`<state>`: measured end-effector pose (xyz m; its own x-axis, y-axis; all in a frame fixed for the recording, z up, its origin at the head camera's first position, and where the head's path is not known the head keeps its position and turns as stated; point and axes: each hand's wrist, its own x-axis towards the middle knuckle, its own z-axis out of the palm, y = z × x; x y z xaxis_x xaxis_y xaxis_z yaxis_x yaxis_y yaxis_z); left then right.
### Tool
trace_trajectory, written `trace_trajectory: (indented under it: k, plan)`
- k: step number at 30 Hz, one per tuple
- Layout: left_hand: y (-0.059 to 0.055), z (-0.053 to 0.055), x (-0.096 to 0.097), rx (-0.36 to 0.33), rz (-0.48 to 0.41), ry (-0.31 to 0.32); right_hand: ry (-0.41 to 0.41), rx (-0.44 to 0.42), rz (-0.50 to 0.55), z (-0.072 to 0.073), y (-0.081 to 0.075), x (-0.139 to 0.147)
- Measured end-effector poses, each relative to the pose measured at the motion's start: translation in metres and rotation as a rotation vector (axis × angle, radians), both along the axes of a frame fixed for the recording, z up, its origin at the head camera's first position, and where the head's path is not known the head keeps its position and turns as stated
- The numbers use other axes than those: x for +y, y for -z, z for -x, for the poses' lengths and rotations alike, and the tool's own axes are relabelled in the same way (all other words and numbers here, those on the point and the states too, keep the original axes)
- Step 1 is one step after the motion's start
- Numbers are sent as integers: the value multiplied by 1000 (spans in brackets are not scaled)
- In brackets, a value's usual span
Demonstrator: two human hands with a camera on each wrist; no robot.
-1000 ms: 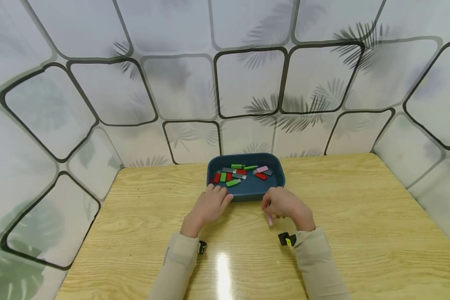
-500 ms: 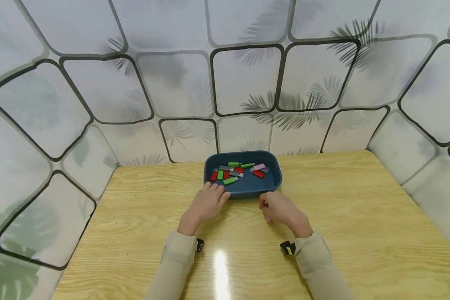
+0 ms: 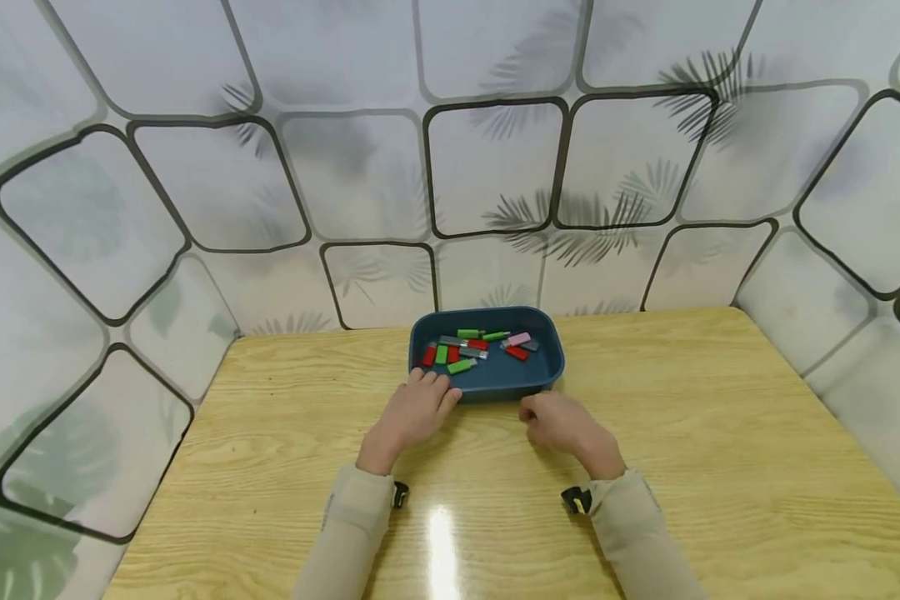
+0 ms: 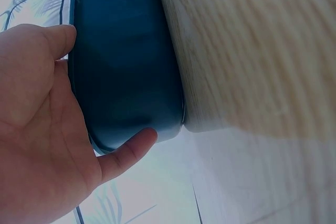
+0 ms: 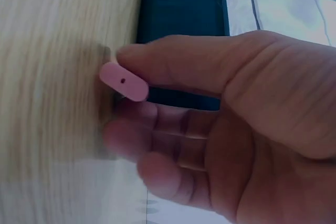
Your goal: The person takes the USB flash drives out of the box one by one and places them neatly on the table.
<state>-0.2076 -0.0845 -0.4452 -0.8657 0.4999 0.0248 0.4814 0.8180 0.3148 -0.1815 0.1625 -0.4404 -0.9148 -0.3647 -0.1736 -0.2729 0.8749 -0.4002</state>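
Note:
In the head view a dark blue tray (image 3: 495, 393) stands against the back wall with several USB sticks inside: green (image 3: 462, 366), red (image 3: 516, 353), grey (image 3: 473, 353) and pink (image 3: 520, 339). My left hand (image 3: 412, 410) holds its near left corner. In the left wrist view the thumb lies at the rim and the little finger along the outer wall; the other fingertips are hidden. My right hand (image 3: 562, 423) is low over the table, just before the tray's near right side. Thumb and index finger pinch a pink USB stick (image 5: 124, 81), seen end-on in the right wrist view; the head view hides it.
The wooden table (image 3: 720, 433) spreads to both sides of the tray and in front of it. Directly behind stands a patterned wall (image 3: 375, 175), with side panels at left and right. A black strap buckle (image 3: 576, 500) hangs at the right cuff.
My right hand has turned and shifted slightly down, so the pink USB stick, visible below the fingers a second ago, is hidden from the head view. The left hand stays on the tray.

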Motion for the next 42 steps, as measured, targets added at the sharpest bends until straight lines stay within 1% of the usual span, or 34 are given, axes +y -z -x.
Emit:
trace_trajectory:
  k: [9,15,21,27,32,35,38,42]
  plan:
    - [2,0,0,3,1,-3,-6,-25,-43,-3,-4,2]
    - [2,2,1,9,-4,-8,7,-40,-54,0,-5,3]
    - [3,4,0,23,12,-6,2,-40,-56,2,-7,4]
    - [5,3,0,9,11,-7,4,-68,-51,1,-8,5]
    - [3,2,0,-1,13,-8,20,-102,-59,1,-11,5]
    - [2,1,0,-4,11,-7,20,-107,-62,0,-12,5]
    - [2,1,0,2,4,-7,18,-101,-47,-2,-15,6]
    - [3,1,0,1,11,-8,40,-106,15,-5,-22,6]
